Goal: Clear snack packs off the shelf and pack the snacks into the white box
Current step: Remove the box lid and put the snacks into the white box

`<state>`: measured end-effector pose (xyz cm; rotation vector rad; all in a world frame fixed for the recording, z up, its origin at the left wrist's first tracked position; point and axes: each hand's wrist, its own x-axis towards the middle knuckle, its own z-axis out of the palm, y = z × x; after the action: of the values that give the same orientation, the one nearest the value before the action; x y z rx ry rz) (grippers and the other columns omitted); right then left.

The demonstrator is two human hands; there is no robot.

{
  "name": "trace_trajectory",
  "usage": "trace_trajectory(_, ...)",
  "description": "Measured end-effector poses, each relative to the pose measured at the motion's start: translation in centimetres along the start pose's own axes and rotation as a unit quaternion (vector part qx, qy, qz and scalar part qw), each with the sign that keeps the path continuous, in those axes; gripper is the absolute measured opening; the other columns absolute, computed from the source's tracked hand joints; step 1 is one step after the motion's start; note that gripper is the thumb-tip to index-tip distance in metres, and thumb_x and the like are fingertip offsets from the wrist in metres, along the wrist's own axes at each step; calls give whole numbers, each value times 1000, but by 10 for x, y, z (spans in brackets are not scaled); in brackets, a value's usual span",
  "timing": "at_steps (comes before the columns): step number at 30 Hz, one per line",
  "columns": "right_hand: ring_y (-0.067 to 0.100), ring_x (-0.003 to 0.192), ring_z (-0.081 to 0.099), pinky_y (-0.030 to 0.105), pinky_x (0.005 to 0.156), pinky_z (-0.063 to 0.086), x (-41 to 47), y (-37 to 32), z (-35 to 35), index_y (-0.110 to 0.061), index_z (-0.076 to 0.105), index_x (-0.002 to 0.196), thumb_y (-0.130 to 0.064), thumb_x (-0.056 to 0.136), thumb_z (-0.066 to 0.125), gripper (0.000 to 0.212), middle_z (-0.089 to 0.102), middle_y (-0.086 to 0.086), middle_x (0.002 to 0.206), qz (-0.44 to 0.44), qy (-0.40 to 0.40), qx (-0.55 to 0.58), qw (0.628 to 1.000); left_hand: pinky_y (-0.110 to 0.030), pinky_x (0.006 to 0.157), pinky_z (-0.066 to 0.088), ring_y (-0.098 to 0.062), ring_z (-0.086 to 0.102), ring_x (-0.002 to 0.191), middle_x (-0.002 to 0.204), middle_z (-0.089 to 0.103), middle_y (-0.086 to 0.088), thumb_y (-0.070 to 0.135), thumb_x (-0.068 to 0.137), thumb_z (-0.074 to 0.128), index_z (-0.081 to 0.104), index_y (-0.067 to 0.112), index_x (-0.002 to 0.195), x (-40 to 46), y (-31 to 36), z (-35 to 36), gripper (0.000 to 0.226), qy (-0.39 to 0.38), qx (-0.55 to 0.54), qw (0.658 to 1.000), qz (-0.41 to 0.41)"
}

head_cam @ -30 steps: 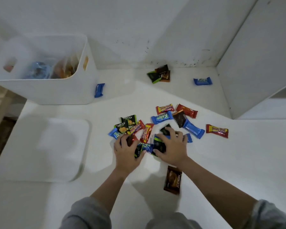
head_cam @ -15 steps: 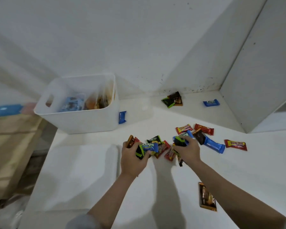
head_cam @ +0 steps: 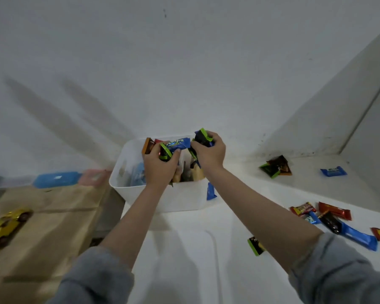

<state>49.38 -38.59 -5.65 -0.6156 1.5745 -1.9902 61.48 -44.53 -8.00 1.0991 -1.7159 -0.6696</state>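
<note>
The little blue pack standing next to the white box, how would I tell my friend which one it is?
Find the white plastic box on the white shelf, under both hands. Against the box's outside wall, on its right, a small blue snack pack stands on end. The other blue packs lie flat, farther right on the shelf; this one alone leans on the box.

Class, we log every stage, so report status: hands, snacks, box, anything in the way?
Left hand and right hand each grip a bunch of snacks, above the white box. Nothing blocks the drop. More packs remain on the shelf.
</note>
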Motion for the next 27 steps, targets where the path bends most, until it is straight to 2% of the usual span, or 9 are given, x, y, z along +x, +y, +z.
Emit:
trace_trajectory(5,15,87,63,23,74,53,12,31,15,-15,65,100,-12,77,74,25,64,-6,89,48,9,-43,998,-42,81,54,-23,61,91,88,62,1,27,68,69,65,19,85,24,-24,17,19,-81,-54,995,-22)
trace_trajectory(8,14,104,57,25,88,51,10,42,1,-20,57,121,-30,87,66,37,60,-2,112,40,-65,-142,987,-33,79,54,-21,62,87,90,64,-1,8,80,67,59,13,97,17,-33,24,20,-123,-90,985,-76)
trace_trajectory(10,15,107,58,29,91,51,7,43,-10,-24,51,129,-38,88,61,44,59,0,120,19,-115,-214,970,-38,70,55,-26,64,79,87,66,-11,5,84,62,55,19,98,10,-38,25,21,-138,-104,980,-104)
trace_trajectory(13,17,109,59,26,89,51,-1,39,-32,-22,52,130,-37,91,58,42,61,1,125,-32,-136,-239,961,-44,62,56,-29,63,66,75,65,-14,8,86,55,52,31,89,-4,-37,27,23,-108,-68,987,-96)
trace_trajectory(14,15,109,59,18,86,48,-5,38,-42,-20,53,129,-33,92,57,40,61,0,124,-50,-129,-242,960,-41,62,57,-27,63,68,75,65,-10,10,87,55,53,29,88,-12,-33,28,19,-92,-51,991,-87)
trace_trajectory(16,12,108,57,10,80,41,-18,42,-69,-17,54,128,-29,93,56,37,61,0,122,-76,-100,-266,956,-25,67,52,-22,61,77,81,63,-5,12,87,57,56,19,88,-37,-22,30,7,-66,-22,997,-46)
trace_trajectory(19,16,111,53,26,92,44,-50,68,-126,-13,54,128,-25,92,58,37,57,5,121,-83,-53,-328,939,-13,77,39,-19,56,85,86,60,-7,11,81,58,60,6,86,-83,-16,39,8,-39,25,997,65)
trace_trajectory(22,27,116,51,37,98,40,-95,99,-198,-9,55,125,-27,88,61,42,58,10,121,-62,-2,-424,904,-17,76,40,-16,54,83,87,60,-8,16,79,58,63,6,88,-132,-17,58,14,-69,50,989,119)
trace_trajectory(27,39,126,44,56,100,35,-182,140,-316,-13,50,132,-54,77,55,69,48,19,136,44,90,-598,796,-31,77,49,-24,59,92,102,59,-7,37,78,56,62,10,104,-203,-23,98,38,-216,79,971,68)
